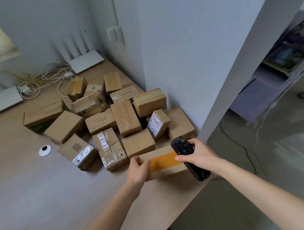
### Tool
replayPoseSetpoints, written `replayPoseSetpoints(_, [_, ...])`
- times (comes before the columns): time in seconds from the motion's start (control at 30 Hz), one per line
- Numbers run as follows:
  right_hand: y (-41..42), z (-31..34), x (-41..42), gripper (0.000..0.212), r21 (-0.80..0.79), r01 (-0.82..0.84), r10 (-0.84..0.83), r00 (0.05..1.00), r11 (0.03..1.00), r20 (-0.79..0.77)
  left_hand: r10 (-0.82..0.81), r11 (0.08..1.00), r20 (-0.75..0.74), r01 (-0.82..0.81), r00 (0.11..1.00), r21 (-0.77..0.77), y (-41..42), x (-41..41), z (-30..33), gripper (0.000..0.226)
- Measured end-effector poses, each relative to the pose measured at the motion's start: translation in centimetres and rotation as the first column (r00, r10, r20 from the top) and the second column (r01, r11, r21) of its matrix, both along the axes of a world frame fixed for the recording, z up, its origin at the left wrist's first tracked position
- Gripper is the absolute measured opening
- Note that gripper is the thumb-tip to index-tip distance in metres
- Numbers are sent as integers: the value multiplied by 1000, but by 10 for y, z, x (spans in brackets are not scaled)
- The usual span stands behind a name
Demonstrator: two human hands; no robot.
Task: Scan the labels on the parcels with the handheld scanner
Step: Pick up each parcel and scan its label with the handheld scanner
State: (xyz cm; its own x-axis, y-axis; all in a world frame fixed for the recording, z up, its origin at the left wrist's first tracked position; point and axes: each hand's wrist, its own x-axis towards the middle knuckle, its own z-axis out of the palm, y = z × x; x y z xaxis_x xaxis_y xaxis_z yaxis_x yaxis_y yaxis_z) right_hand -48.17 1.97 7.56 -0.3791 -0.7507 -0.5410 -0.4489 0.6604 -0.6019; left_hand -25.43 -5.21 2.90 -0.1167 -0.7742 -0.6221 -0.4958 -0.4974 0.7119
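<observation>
Several brown cardboard parcels lie heaped on a light wooden desk [24, 182] against the wall. The nearest parcel [163, 162] has a yellow tape band across its top and sits by the desk's right edge. My left hand [137, 170] grips its left end, fingers curled over the top. My right hand [197, 155] holds a black handheld scanner [187, 157] above the parcel's right end, its screen end pointing away from me. Another parcel [157, 124] behind it shows a white printed label. No label shows on the held parcel.
A round cable grommet [44, 149] sits in the desk to the left of the heap. Two white routers [85, 61] and tangled cables [42, 79] lie at the back. The desk edge runs diagonally at the right, with floor and a doorway beyond.
</observation>
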Motion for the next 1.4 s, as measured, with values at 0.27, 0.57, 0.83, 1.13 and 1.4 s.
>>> replayPoseSetpoints(0.27, [71, 79, 64, 100, -176, 32, -35, 999, 984, -13, 127, 978, -170, -152, 977, -145, 50, 66, 75, 37])
replayPoseSetpoints(0.57, [147, 181, 179, 89, -378, -5, 8, 1000, 926, 6, 34, 931, -358, -160, 933, -329, 127, 181, 190, 46])
replayPoseSetpoints(0.83, [159, 261, 246, 76, -539, 4, 40, 997, 842, 70, 263, 842, -460, -434, 848, -320, 144, 255, 274, 31])
replayPoseSetpoints(1.13, [149, 309, 282, 93, -546, -149, 187, 982, 824, 15, 218, 804, -624, -500, 750, -321, 152, 309, 325, 38])
replayPoseSetpoints(1.4, [148, 327, 304, 93, -480, -369, 364, 925, 795, -109, 216, 793, -627, -509, 748, -334, 164, 347, 342, 46])
